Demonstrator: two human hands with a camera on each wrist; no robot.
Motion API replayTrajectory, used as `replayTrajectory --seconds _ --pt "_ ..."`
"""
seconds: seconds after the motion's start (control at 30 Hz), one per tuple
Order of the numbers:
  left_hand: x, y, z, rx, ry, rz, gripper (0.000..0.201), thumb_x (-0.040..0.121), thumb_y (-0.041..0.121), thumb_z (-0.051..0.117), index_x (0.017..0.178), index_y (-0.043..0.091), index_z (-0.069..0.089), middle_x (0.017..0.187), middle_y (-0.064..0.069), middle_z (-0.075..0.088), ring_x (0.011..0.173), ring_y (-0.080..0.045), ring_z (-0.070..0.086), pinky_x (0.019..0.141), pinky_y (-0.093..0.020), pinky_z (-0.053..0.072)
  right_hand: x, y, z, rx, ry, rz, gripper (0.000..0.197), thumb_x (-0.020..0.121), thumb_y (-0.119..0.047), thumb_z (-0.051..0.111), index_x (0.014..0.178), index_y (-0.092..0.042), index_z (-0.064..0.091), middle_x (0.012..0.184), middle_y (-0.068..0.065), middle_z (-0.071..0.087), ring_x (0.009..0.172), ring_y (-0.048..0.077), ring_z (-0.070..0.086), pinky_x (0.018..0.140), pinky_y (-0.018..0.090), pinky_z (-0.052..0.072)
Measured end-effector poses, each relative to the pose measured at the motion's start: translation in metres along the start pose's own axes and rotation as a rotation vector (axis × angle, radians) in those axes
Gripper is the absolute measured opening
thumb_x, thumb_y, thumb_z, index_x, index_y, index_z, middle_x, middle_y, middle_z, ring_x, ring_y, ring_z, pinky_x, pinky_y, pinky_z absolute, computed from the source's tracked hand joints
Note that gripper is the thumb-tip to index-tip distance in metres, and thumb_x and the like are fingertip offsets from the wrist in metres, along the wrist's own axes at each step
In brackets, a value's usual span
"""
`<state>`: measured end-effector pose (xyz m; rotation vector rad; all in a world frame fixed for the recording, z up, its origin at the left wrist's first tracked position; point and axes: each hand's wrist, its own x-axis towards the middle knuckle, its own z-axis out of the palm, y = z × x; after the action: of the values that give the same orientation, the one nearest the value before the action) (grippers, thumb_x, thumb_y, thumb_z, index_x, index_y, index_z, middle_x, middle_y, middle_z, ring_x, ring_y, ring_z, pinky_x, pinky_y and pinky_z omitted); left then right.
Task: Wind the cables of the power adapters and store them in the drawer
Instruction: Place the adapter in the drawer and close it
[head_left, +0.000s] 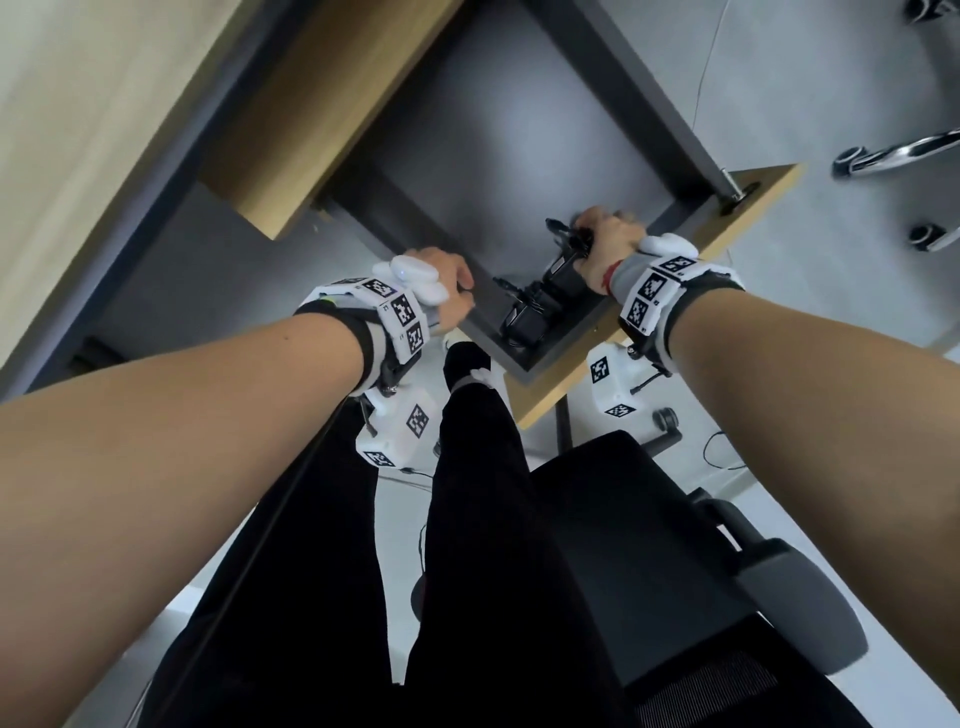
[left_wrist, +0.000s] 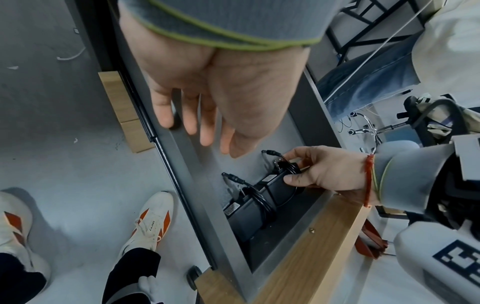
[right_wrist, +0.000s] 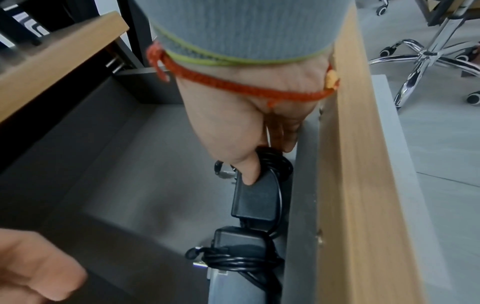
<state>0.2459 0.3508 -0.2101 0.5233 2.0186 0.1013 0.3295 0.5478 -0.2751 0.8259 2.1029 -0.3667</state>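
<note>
We have the open dark-grey metal drawer with the light wooden front panel (head_left: 670, 291) pulled out below us, and our right hand (head_left: 608, 239) is lowered into it, thumb and fingers curled around the second black rectangular power adapter with its cable wound around the body (right_wrist: 255, 195). This adapter sits against the inner face of the front panel, touching or just beside the first black wound power adapter (right_wrist: 239, 244), which already lies on the drawer floor in the near corner. Our left hand (left_wrist: 207, 98) holds nothing; its fingers are extended and relaxed, with the fingertips resting on the drawer's left side wall (left_wrist: 189, 164). We judge that the placing step is nearly complete, with release remaining. The main risk is the coil: the barrel connector (left_wrist: 271, 153) projects free from the winding, so the loops could slacken or unwind when the grip opens. A free cable end could also lie over the drawer edge and be pinched on closing. Withdrawing the hand carelessly could snag a loop and drag the adapter out of position.
</note>
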Motion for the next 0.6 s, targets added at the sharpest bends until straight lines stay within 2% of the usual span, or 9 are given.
replayTrajectory --seconds 0.07,0.1,0.2,0.3,0.37,0.4,0.47,0.5,0.6 --pt "0.0 0.001 -0.004 -0.027 -0.013 0.0 0.024 0.092 0.028 0.058 0.115 0.022 0.066 0.119 0.0 0.065 0.105 -0.023 0.062 0.081 -0.025 0.042 -0.005 -0.004 -0.008 0.057 0.016 0.021 0.055 0.08 -0.013 0.064 0.131 -0.028 0.048 0.124 0.009 0.047 0.106 0.033 0.058 0.094 0.042 0.051" --pt "-0.002 0.002 -0.008 -0.045 -0.02 0.002 0.023 0.092 0.028 0.059 0.113 0.022 0.066 0.117 0.001 0.066 0.103 -0.023 0.064 0.083 -0.026 0.045 -0.009 -0.007 -0.014 0.087 0.031 0.028 0.054 0.079 -0.016 0.065 0.129 -0.025 0.048 0.127 0.01 0.045 0.111 0.034 0.056 0.097 0.042 0.049" --pt "-0.01 0.008 -0.021 -0.105 0.036 0.031 0.018 0.089 0.028 0.059 0.101 0.022 0.07 0.104 0.002 0.072 0.095 -0.023 0.068 0.088 -0.034 0.054 -0.016 -0.019 -0.035 0.208 0.052 0.001 0.045 0.083 -0.023 0.068 0.123 -0.018 0.049 0.129 0.01 0.048 0.115 0.031 0.053 0.092 0.032 0.042" --pt "-0.026 0.008 -0.046 -0.219 0.167 0.037 0.019 0.087 0.036 0.058 0.097 0.026 0.071 0.095 0.006 0.073 0.087 -0.02 0.068 0.085 -0.035 0.056 -0.037 -0.046 -0.069 0.381 0.055 -0.1 0.023 0.085 -0.024 0.064 0.108 -0.027 0.062 0.117 0.0 0.064 0.11 0.022 0.06 0.091 0.024 0.043" --pt "-0.039 0.007 -0.063 -0.308 0.258 0.048 0.019 0.087 0.037 0.058 0.094 0.025 0.071 0.088 0.006 0.073 0.081 -0.019 0.069 0.081 -0.035 0.056 -0.053 -0.067 -0.089 0.493 0.08 -0.167 0.015 0.085 -0.02 0.062 0.097 -0.028 0.067 0.107 -0.005 0.069 0.104 0.017 0.063 0.09 0.02 0.045" --pt "-0.043 0.008 -0.069 -0.368 0.295 0.052 0.018 0.088 0.035 0.058 0.092 0.023 0.071 0.082 0.006 0.073 0.077 -0.017 0.069 0.078 -0.034 0.057 -0.057 -0.076 -0.095 0.531 0.081 -0.182 0.011 0.084 -0.019 0.063 0.09 -0.028 0.066 0.102 -0.005 0.07 0.102 0.017 0.064 0.091 0.02 0.046" --pt "-0.062 0.002 -0.09 -0.504 0.381 0.063 0.015 0.089 0.029 0.059 0.09 0.02 0.071 0.069 0.007 0.07 0.066 -0.013 0.067 0.071 -0.026 0.057 -0.073 -0.102 -0.113 0.579 0.087 -0.244 0.01 0.082 -0.021 0.065 0.076 -0.028 0.061 0.093 -0.005 0.07 0.098 0.021 0.067 0.095 0.03 0.051" --pt "-0.073 -0.004 -0.1 -0.542 0.423 0.062 0.013 0.09 0.026 0.06 0.088 0.018 0.07 0.064 0.008 0.067 0.062 -0.01 0.065 0.068 -0.021 0.054 -0.083 -0.117 -0.123 0.604 0.099 -0.284 0.011 0.08 -0.022 0.064 0.073 -0.029 0.06 0.09 -0.004 0.071 0.095 0.023 0.069 0.093 0.035 0.053" --pt "-0.107 -0.035 -0.128 -0.64 0.572 0.047 0.018 0.089 0.028 0.062 0.071 0.025 0.063 0.049 0.013 0.063 0.05 0.0 0.059 0.06 -0.021 0.048 -0.118 -0.166 -0.152 0.603 0.114 -0.388 0.007 0.077 -0.025 0.062 0.073 -0.03 0.064 0.085 -0.006 0.073 0.087 0.02 0.071 0.086 0.036 0.056"
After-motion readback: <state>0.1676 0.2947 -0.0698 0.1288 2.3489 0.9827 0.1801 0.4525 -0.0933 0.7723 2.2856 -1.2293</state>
